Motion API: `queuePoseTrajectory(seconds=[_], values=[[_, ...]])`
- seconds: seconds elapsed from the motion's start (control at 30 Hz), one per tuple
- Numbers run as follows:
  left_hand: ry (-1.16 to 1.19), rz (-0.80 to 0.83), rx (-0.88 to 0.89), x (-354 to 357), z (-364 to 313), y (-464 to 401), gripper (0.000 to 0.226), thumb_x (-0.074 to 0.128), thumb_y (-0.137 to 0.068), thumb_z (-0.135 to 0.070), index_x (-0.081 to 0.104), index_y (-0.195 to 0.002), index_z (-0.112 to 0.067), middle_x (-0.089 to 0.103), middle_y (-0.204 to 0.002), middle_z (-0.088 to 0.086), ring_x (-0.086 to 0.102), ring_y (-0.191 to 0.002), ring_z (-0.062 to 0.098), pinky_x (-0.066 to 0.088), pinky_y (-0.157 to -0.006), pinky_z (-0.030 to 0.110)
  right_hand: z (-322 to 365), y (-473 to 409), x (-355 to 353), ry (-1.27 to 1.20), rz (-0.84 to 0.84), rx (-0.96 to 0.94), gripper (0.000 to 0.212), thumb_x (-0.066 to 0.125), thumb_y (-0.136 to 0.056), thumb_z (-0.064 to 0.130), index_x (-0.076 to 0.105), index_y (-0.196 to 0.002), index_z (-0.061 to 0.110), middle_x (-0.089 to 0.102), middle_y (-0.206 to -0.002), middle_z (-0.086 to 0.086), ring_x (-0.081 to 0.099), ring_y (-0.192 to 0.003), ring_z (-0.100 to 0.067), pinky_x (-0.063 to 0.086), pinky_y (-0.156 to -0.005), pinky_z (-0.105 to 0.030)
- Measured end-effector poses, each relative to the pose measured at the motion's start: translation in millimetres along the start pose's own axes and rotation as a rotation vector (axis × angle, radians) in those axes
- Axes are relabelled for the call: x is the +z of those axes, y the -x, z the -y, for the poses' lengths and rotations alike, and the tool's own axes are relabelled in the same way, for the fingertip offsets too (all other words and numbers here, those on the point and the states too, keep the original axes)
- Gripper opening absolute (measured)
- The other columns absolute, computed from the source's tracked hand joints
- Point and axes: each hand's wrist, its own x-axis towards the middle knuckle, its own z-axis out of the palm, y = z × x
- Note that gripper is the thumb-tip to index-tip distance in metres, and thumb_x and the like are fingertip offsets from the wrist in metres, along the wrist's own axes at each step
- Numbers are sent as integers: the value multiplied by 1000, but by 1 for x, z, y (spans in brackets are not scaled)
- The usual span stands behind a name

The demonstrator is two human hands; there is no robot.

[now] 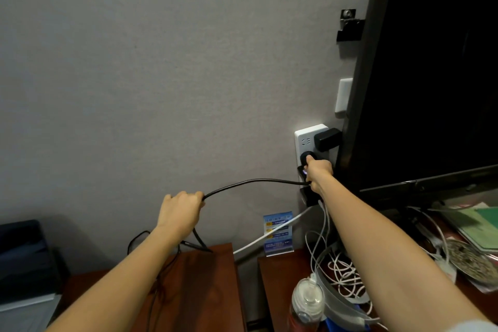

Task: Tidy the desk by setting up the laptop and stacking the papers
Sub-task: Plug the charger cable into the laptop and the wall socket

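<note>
Grey wall [134, 62] fills most of the view. A dark TV screen [431, 75] stands at the right, close to the wall, so the outlets sit squeezed beside its edge.

Brown desk [204, 277] below, split by a gap from a second brown surface [272, 277] that carries the clutter. The laptop [24, 259] sits at the far left, lid up, well apart from the outlet — probably why the cable has to span so far.

Papers [479, 226] lie loose under the TV's lower right edge, not stacked yet.

White multi-socket adapter [312, 143] on the wall already holds a black charger block [327, 139] in its upper right slot; the lower slot takes the round black plug [307, 158].

Black power cable [256, 182] arcs from that plug across to the left, then drops to the desk.

Right hand [319, 170] reaches full stretch, fingers closed on the plug at the adapter face — whether it is fully seated cannot be told. Left hand [183, 207] is fisted around the cable mid-span, holding slack up so its weight does not drag on the plug.

White cords [342, 269] tangle below the adapter, beside a clear bottle [305, 302]. A small blue sign [278, 234] stands against the wall.

Judgement: the step is powering the laptop; the stacking is untouched.
</note>
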Motion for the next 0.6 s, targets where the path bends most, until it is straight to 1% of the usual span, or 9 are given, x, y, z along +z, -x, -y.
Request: queuePoseTrajectory(seconds=[0.07, 0.13, 0.17, 0.2, 0.27, 0.37, 0.47, 0.5, 0.6], values=[[49, -15, -7, 4, 3, 1, 21, 36, -101, -24, 55, -105, -16, 68, -92, 5, 61, -90, 27, 35, -69, 34, 1, 0, 6, 22, -20, -37, 41, 52, -96, 26, 54, -122, -6, 63, -119, -22, 57, -85, -27, 41, -53, -29], [78, -23, -12, 6, 7, 1, 22, 36, -101, -23, 56, -106, -16, 68, -91, 5, 61, -87, 27, 35, -66, 33, 1, 2, 10, 23, -41, -37, 42, 51, -96, 26, 53, -124, -5, 61, -124, -23, 61, -102, -31, 54, -74, -39], [88, -21, -10, 7, 8, 0, 22, 36, -101, -23, 57, -107, -17, 69, -92, 6, 62, -87, 27, 36, -66, 32, 0, 3, 10, 26, -44, -35, 42, 51, -96, 27, 53, -124, -5, 61, -125, -22, 62, -107, -33, 53, -83, -41], [106, -20, -13, 8, 8, 0, 22, 37, -101, -22, 57, -107, -17, 69, -93, 6, 62, -88, 28, 36, -66, 32, 0, 3, 10, 30, -39, -34, 42, 51, -96, 27, 53, -124, -5, 61, -125, -22, 61, -107, -33, 52, -82, -40], [148, -10, -19, 12, 7, -1, 23, 37, -100, -22, 57, -109, -17, 69, -95, 6, 62, -91, 28, 38, -66, 33, 0, 0, 10, 45, -34, -56, 42, 51, -96, 27, 54, -124, -4, 61, -125, -22, 60, -99, -29, 48, -66, -33], [159, 3, -16, 17, 5, -1, 23, 37, -101, -24, 57, -109, -17, 70, -96, 5, 63, -92, 27, 39, -67, 33, 0, -4, 10, 66, -32, -68, 41, 51, -96, 27, 55, -123, -4, 63, -121, -20, 62, -95, -30, 45, -61, -30], [183, 7, -14, 25, 1, 0, 25, 37, -101, -28, 58, -109, -18, 71, -96, 5, 63, -92, 27, 40, -68, 34, 2, -7, 9, 58, -22, -72, 41, 51, -96, 26, 55, -122, -4, 64, -109, -17, 55, -66, -25, 37, -46, -26], [197, 11, -21, 25, -1, -1, 25, 37, -101, -29, 58, -108, -18, 71, -96, 5, 63, -94, 28, 42, -70, 34, 3, -9, 9, 48, -14, -65, 40, 52, -96, 26, 55, -121, -4, 64, -106, -17, 56, -63, -23, 38, -47, -26], [238, 37, -49, 28, -6, -2, 25, 39, -100, -30, 59, -108, -18, 71, -98, 6, 63, -96, 29, 48, -77, 37, 3, -10, 5, 13, 17, -38, 33, 51, -96, 26, 55, -114, -1, 67, -110, -18, 67, -79, -28, 46, -62, -30]])
